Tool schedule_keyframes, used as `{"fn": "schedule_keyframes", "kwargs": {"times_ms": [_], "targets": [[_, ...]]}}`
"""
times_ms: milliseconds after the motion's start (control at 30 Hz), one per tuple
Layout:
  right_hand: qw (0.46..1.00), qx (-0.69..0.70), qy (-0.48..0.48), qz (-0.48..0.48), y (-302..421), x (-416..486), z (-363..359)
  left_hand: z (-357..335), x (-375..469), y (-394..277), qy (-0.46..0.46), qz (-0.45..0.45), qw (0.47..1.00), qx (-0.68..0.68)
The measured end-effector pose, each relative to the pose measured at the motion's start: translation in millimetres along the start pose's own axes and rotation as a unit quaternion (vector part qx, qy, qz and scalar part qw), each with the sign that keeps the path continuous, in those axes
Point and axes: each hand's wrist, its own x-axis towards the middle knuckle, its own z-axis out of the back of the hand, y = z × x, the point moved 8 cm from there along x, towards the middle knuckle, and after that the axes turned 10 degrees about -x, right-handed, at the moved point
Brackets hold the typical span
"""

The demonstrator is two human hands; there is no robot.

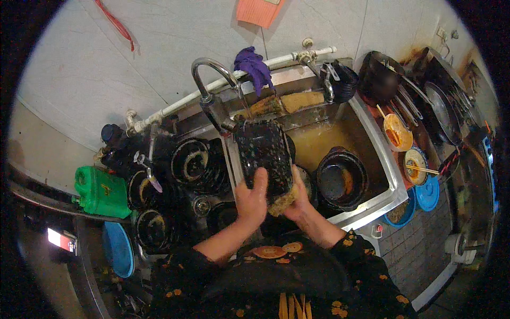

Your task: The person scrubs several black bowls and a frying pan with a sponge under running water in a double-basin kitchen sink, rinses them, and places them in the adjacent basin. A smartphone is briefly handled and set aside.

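Observation:
A black pot [266, 153], wet and speckled with pale spots, is tilted up over the divider of a steel double sink. My left hand [254, 197] grips its near left side, the thumb lying across the dark surface. On the other side my right hand [299, 201] presses a tan fibrous scrubbing pad [283, 202] against the pot's near right edge. Just beyond the pot's far end stands a chrome gooseneck faucet [215, 93], its spout pointing down. Another black pot [340, 179] sits in the right basin, which holds murky yellowish water [318, 137].
Several black pots [191, 159] crowd the left side. A green jug [101, 191] stands at far left. Purple gloves or cloth [255, 67] hang on the wall pipe [179, 105]. To the right are used bowls [398, 131], a dark wok [442, 109] and blue tubs [400, 211].

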Motion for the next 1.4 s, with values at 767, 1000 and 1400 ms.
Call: {"fn": "schedule_keyframes", "kwargs": {"times_ms": [767, 1000, 1400], "targets": [[0.464, -0.855, 0.048, 0.228, -9.2, -18.0, -87.9, 30.5, 10.8, 78.0, 0.032, 0.141, 0.915, -0.377], [0.196, -0.891, 0.166, 0.375, 6.5, -57.6, -99.8, 74.9, 37.9, 76.5, 0.018, 0.247, 0.917, -0.312], [0.229, -0.853, 0.154, 0.443, 8.1, -49.6, -98.8, 60.6, 41.2, 68.8, 0.109, 0.203, 0.893, -0.386]]}}
